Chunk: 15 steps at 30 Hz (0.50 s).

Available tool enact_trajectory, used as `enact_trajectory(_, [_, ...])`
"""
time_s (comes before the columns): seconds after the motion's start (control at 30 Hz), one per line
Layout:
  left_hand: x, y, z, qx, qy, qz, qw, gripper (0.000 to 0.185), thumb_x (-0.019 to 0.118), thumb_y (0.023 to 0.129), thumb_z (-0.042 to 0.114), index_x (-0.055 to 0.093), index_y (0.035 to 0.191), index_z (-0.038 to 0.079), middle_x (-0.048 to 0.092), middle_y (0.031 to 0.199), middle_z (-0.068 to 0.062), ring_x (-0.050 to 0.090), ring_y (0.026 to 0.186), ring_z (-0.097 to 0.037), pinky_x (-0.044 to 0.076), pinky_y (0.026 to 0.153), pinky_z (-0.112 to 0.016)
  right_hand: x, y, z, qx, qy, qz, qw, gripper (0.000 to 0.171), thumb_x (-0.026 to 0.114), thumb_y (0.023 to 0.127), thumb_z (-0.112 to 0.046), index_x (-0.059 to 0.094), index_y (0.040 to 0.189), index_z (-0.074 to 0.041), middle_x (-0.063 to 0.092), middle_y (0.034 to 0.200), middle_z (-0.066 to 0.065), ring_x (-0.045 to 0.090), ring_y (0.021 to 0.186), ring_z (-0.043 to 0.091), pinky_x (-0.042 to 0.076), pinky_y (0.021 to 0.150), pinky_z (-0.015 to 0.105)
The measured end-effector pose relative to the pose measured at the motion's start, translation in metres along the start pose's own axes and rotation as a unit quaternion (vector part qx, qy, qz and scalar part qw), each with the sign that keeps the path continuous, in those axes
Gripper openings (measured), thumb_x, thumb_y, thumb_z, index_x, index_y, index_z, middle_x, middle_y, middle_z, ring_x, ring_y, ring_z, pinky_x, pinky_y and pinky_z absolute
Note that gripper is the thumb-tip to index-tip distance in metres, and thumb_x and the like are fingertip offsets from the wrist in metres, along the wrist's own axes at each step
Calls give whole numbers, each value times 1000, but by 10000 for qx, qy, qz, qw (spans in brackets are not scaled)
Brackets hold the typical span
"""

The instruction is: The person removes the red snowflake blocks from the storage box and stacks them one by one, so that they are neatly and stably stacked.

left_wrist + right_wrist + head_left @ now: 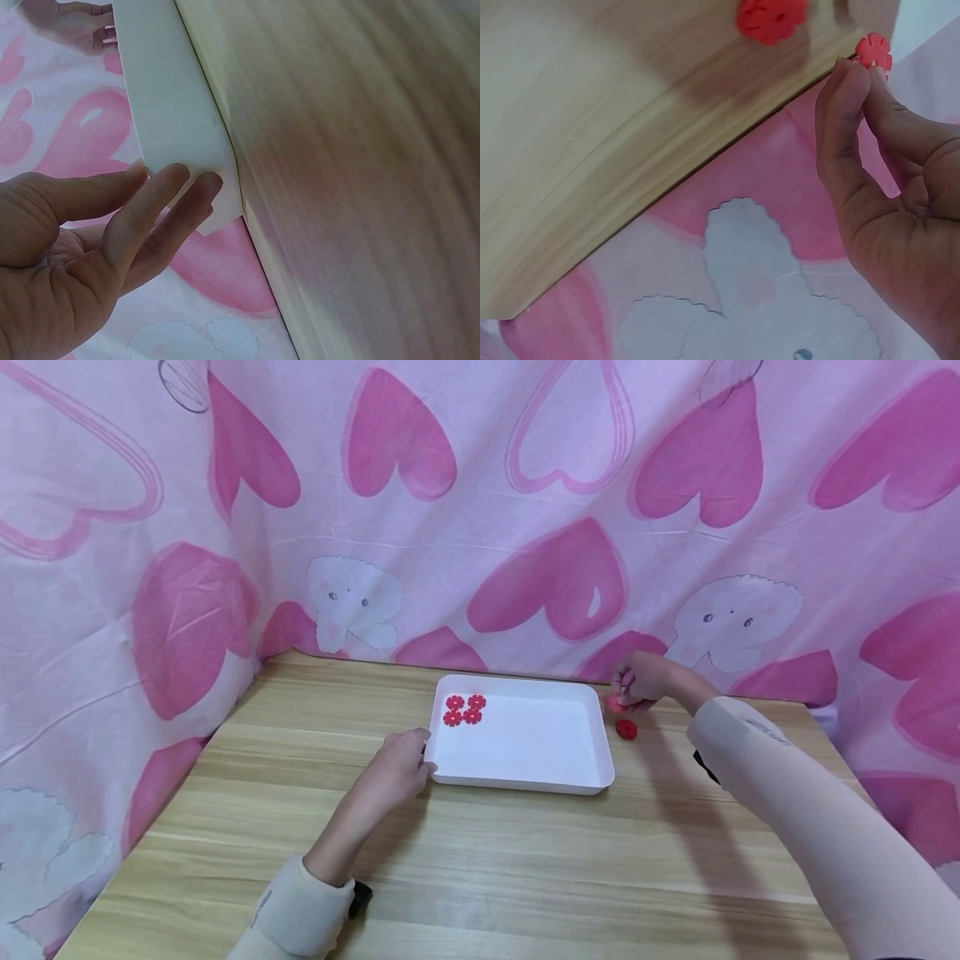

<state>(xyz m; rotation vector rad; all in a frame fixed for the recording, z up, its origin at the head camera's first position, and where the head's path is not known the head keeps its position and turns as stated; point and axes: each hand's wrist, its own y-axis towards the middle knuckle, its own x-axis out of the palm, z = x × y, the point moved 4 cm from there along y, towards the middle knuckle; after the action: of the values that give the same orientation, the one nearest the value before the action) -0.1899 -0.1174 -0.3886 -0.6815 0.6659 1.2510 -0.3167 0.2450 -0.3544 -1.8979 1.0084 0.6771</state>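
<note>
A white tray [532,735] lies on the table, with several red flower-shaped discs [465,710] grouped at its far left. At the tray's left edge my left hand [401,764] grips the rim and outer wall near a corner. The left wrist view shows the thumb [112,191] by the tray's rim and fingertips against its side. Just beyond the tray's right side, my right hand [643,678] pinches a red flower-shaped disc [874,52] between thumb and fingertips. Below that hand, another red flower-shaped disc [626,729] rests on the table beside the tray.
The light wooden table [480,877] reaches back to a pink heart-patterned cloth [547,577], which hangs behind it and along both sides. The tray's raised walls stand between the loose disc and the grouped ones.
</note>
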Motion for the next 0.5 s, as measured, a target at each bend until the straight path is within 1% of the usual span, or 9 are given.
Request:
enact_trajectory(0.13, [0, 0, 1, 18, 26, 0, 10000, 28, 69, 90, -2, 63, 116, -10, 68, 97, -16, 58, 78, -22, 51, 61, -28, 1, -2, 10, 97, -27, -43, 9999, 7, 68, 90, 3, 61, 92, 3, 63, 83, 13, 62, 68, 18, 60, 66, 38])
enact_trajectory(0.33, [0, 0, 2, 47, 73, 1, 10000, 26, 69, 90, -3, 64, 115, -10, 68, 95, -15, 58, 79, -21, 52, 63, -28, 5, -4, 19, 219, 123, -137, 9996, 8, 66, 90, 6, 61, 94, 3, 59, 94, 17, 61, 71, 19, 60, 67, 38])
enact_trajectory(0.5, [0, 0, 1, 49, 98, 20, 9999, 25, 69, 90, -3, 64, 113, -10, 67, 92, -14, 57, 77, -21, 51, 61, -28, 10, -5, 25, 166, 80, -205, 9996, 7, 66, 88, 7, 62, 94, 4, 59, 91, 16, 63, 73, 20, 59, 65, 36])
